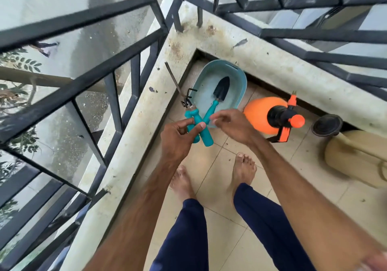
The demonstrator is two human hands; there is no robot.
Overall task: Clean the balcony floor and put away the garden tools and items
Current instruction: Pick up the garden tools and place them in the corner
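i am standing barefoot on the tiled balcony floor (219, 218), in the corner where the concrete ledge (134, 128) is running under the black railing (83, 86). my left hand (180, 138) is clenching around two teal-handled tools (206, 139), thumb pressing on their grips. their metal ends are sticking out toward eleven o'clock, one a long thin prong, the other bent black tines.

my right hand (230, 124) is hovering released at three o'clock of the left, fingers loosely bent and grasping nothing. its fingertips are just beside the end of the trowel (221, 89), and i cannot tell if they are touching it. the trowel is lying in the blue basket (219, 66), black blade pointing to twelve o'clock, teal handle leaning on the near rim.

the basket is sitting on the floor at twelve o'clock of my hands, tucked into the corner. an orange sprayer (259, 113) is sitting at three o'clock of the basket, with a dark pot (326, 125) and a beige container (356, 157) further that way.
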